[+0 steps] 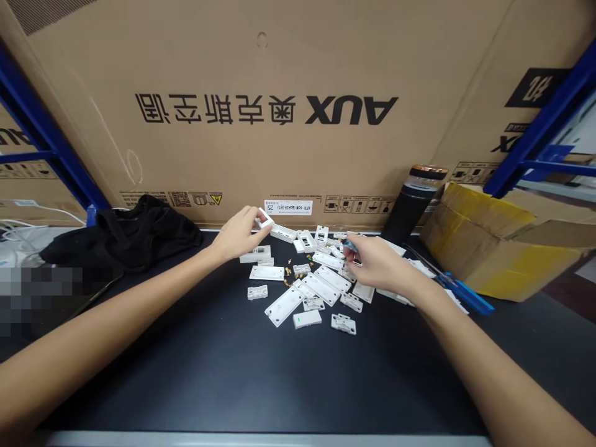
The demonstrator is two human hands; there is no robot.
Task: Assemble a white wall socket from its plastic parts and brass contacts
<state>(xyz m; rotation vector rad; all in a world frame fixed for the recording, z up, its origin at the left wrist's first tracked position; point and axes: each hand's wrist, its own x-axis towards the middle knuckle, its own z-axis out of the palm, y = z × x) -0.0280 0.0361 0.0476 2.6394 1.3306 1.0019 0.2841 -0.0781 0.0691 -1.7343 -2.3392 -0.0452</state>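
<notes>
My left hand (241, 232) pinches a small white plastic frame piece (265, 218) at the back of the black tabletop (233, 372). My right hand (376, 261) is closed around a small bluish object (351, 246) that I cannot name, held just above a scatter of white plastic switch parts (307, 288). Flat white cover plates (284, 305), small white inserts (343, 323) and tiny brass bits (288, 268) lie between the two hands.
A big AUX cardboard box (279, 105) walls off the back. Black cloth (125, 233) lies at the left. A dark cylindrical bottle (412, 202), a yellow-taped open carton (503, 248) and a blue-handled screwdriver (465, 297) sit at the right. Blue shelf posts (535, 130) flank both sides.
</notes>
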